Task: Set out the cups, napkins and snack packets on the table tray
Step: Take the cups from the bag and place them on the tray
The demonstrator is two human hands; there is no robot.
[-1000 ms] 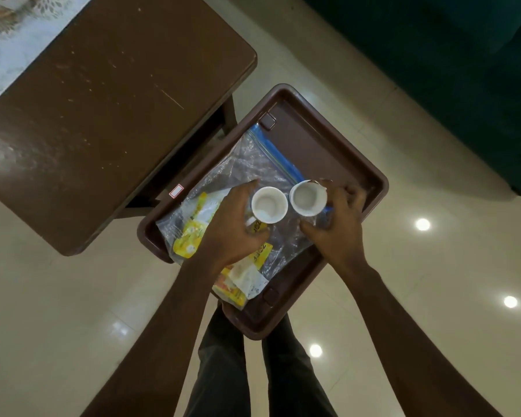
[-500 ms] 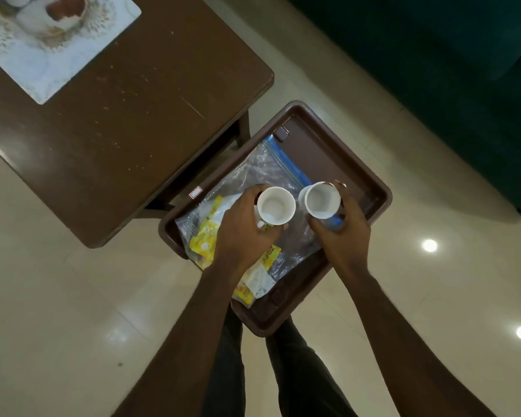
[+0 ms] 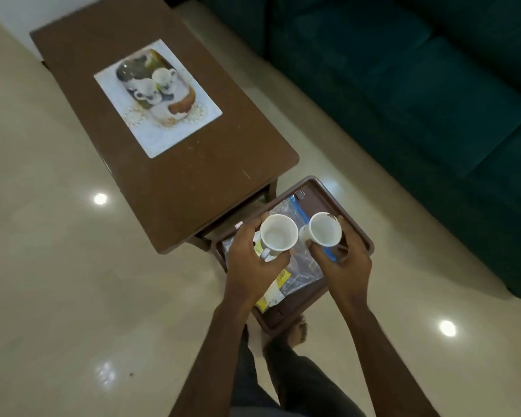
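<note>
The person stands over a brown tray [image 3: 355, 233] that sits low beside the end of a brown wooden table [image 3: 175, 164], with a cup in each hand. The left hand [image 3: 250, 260] is wrapped around a white cup [image 3: 278, 236], thumb on the near side and fingers curled round the far side; the cup's small handle points down toward the palm. The right hand [image 3: 348, 263] grips a second white cup [image 3: 325, 229] the same way — fingers along its right wall, thumb tucked under its near edge. Both cups are upright, mouths open to the ceiling, empty inside, and they hang just beside each other above the tray, whether touching I cannot tell.

Under the cups lies a clear zip bag [image 3: 301, 266] with a blue seal strip, spread across the tray floor. Yellow snack packets [image 3: 272, 296] show beneath the left wrist, partly under the plastic. I cannot make out any napkins for certain.

On the table top rests a white table tray [image 3: 158, 127] printed with a picture of teacups and cake — well apart from the hands. A dark green sofa [image 3: 418, 85] runs along the far side, and the pale glossy floor [image 3: 57, 281] reflects ceiling lights. The person's bare foot [image 3: 300, 332] shows below the brown tray.
</note>
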